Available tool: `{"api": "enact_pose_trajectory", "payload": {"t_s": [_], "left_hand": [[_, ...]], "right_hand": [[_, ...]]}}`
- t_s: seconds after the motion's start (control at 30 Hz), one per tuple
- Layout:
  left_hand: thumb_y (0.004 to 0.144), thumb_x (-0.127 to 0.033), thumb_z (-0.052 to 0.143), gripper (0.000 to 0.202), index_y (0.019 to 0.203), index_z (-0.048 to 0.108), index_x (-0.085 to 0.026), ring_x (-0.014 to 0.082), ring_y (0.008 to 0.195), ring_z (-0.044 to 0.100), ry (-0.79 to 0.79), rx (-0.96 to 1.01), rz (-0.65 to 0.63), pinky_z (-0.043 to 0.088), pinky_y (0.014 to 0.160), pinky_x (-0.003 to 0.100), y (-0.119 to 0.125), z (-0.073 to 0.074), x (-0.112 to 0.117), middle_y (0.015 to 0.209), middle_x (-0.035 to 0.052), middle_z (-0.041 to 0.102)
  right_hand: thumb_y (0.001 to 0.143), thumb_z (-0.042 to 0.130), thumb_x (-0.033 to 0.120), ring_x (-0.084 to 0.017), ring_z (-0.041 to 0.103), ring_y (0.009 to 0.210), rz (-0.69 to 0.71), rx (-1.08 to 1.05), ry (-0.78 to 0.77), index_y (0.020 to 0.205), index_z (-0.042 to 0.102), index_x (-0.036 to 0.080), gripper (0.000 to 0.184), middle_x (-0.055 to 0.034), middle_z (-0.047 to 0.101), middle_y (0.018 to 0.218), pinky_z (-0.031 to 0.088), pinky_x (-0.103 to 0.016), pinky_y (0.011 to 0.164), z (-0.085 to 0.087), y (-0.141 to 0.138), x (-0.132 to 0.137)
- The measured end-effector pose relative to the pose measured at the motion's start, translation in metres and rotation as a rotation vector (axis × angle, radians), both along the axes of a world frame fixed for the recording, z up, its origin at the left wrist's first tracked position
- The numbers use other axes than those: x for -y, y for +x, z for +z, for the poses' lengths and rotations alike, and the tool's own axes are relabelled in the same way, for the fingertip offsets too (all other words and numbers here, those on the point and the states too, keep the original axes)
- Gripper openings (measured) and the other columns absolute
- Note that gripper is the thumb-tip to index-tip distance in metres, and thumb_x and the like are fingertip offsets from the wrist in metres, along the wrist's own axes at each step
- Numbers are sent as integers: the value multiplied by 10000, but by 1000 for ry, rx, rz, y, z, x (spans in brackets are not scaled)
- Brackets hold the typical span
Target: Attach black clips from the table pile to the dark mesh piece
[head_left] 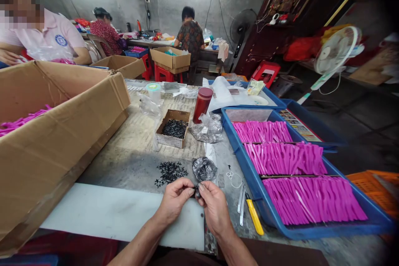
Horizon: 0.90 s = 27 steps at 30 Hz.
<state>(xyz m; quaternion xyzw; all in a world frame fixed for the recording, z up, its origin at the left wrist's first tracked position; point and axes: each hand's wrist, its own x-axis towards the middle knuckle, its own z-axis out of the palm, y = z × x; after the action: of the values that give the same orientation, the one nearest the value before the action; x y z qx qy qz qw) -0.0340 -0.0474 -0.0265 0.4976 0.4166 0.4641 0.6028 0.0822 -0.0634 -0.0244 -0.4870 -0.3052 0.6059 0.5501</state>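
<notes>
My left hand (175, 197) and my right hand (214, 205) meet at the table's near edge, fingertips pinched together on a small dark part (197, 192) that I cannot make out. Just beyond them lie a scatter of small black screws (170, 171) and a crumpled clear bag of dark parts (204, 168). A blue tray (249, 170) to the right holds rows of pink strips (285, 158). A yellow-handled tool (254, 215) lies beside my right hand.
A large cardboard box (62, 133) with pink pieces fills the left. A small carton of black screws (173, 129), a red flask (202, 104) and plastic bags stand mid-table. Three people sit at the far side. Fans (335, 52) stand at right.
</notes>
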Motion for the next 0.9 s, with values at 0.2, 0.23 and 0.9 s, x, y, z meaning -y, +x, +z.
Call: {"api": "enact_pose_trajectory", "payload": {"t_s": [0.2,0.23,0.9], "left_hand": [[642,-246,574,120,627,536,-133,116,583,492,-1,-17,17,405,581,222,1,1,0,589,-7,525],[641,-250,574,124,626,536,-133,115,580,491,-1,-19,17,406,579,222,1,2,0,587,-6,524],[674,-233,534,109,622,545,-138,115,600,461,110,-208,25,373,580,209,-1,0,1,603,-4,501]], "right_hand": [[670,551,298,-61,334,433,4,4,1,600,521,141,175,48,456,488,246,-194,432,1,0,0],[669,552,297,-62,333,434,3,5,1,600,520,141,173,48,456,491,246,-195,432,0,0,0],[666,536,315,-66,328,410,3,135,-5,582,503,152,186,57,427,457,255,-192,414,-1,-1,3]]}}
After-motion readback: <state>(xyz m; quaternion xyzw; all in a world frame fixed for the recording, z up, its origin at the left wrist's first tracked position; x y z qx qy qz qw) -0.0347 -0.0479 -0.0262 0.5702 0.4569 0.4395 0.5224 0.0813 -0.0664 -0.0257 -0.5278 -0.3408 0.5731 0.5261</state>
